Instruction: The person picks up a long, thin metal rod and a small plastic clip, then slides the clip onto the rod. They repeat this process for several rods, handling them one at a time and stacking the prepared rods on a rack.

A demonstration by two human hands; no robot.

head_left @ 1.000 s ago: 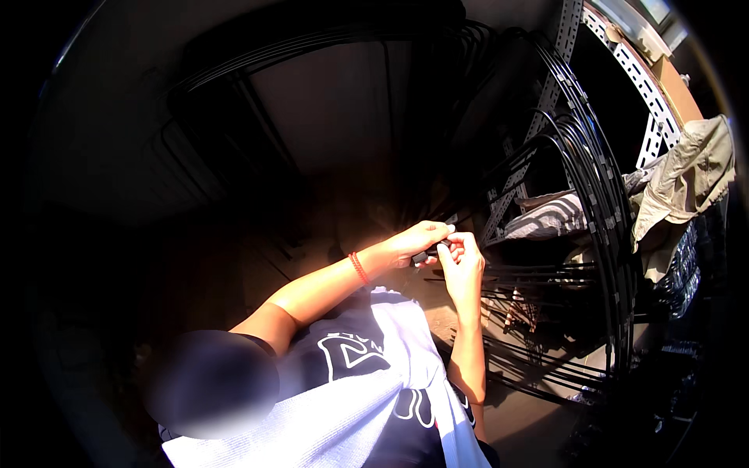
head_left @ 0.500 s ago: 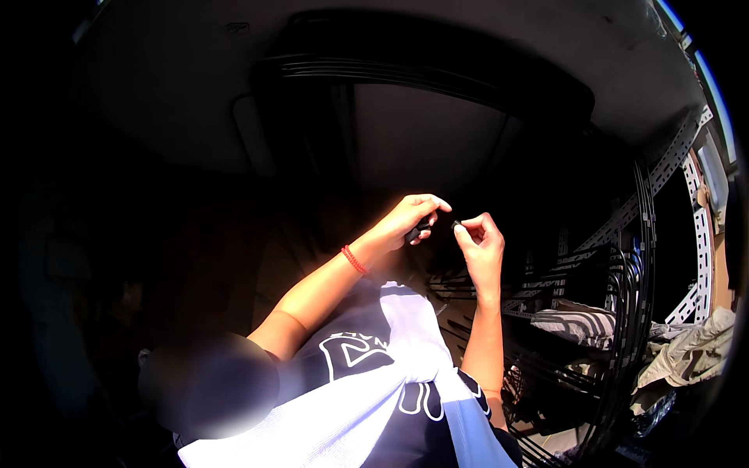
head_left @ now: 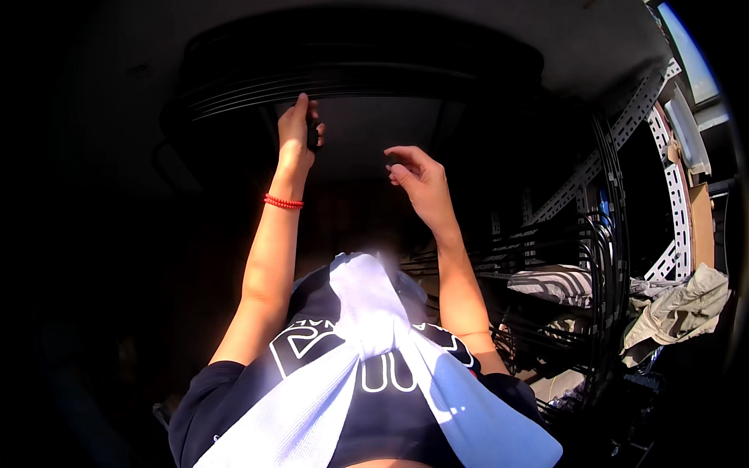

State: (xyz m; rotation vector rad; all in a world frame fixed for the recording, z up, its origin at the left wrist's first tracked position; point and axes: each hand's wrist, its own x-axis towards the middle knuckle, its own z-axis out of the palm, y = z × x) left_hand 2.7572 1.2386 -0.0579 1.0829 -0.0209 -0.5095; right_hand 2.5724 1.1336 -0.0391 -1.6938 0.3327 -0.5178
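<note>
- In the head view, the left hand [head_left: 295,136] is standing raised at upper centre-left, its fingertips pointing up and its grip closing around a dark object [head_left: 314,138].
- That object is sitting in the curl of the fingers, partly covered by them; its exact shape is blending into the dark background.
- The tip of this hand is overlapping the lower edge of a bundle of black cables [head_left: 257,92], which is arching across the upper part of the view; I cannot tell whether the two are touching.
- The right hand [head_left: 425,183] is hanging in the air, lower and well apart from the left one, with thumb and forefinger curving toward each other; I cannot tell whether its grip is pinching something dark at the tips.
- A red beaded bracelet [head_left: 282,202] is circling the left wrist.
- A pale cloth [head_left: 374,331] is lying knotted over the person's dark shirt [head_left: 390,437].
- On the right, more black cables [head_left: 618,234] are bending downward near a perforated metal rack [head_left: 679,210], and a beige cloth [head_left: 683,308] is hanging beside it.
</note>
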